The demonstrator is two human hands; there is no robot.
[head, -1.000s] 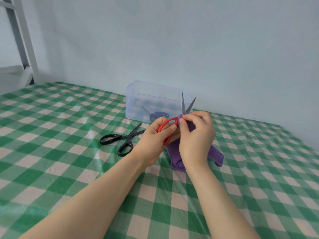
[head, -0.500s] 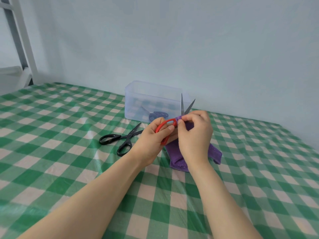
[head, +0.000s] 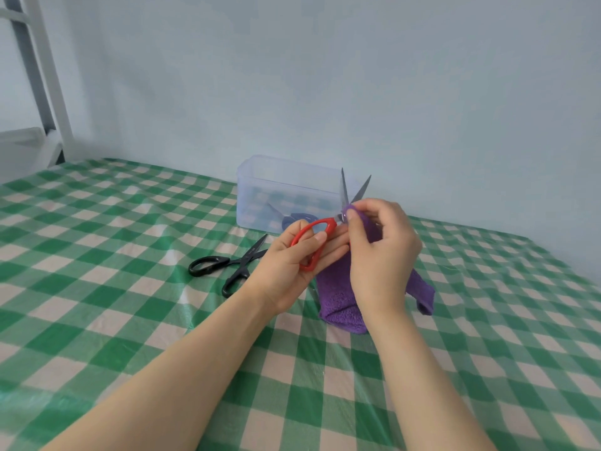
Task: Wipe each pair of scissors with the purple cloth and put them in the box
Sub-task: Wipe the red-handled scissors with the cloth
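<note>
The red-handled scissors (head: 328, 225) are held in the air, blades parted and pointing up past the right hand's grip. The left hand (head: 292, 262) is clamped on the red loop. The right hand (head: 380, 252) pinches the purple cloth (head: 338, 294) around the base of the blades, and the rest of the cloth hangs below that grip down to the tabletop (head: 130, 288).

Behind the grips, the clear box (head: 286, 193) already holds one blue-handled pair (head: 297, 219). The black scissors (head: 231, 263) lie unwiped, left of the left hand. By my reckoning one pair is done, the second is mid-wipe, and the third remains.

Compared with a second ago, the hands and scissors sit slightly higher. The pinch stays near the pivot, and the box and black pair have not moved.
</note>
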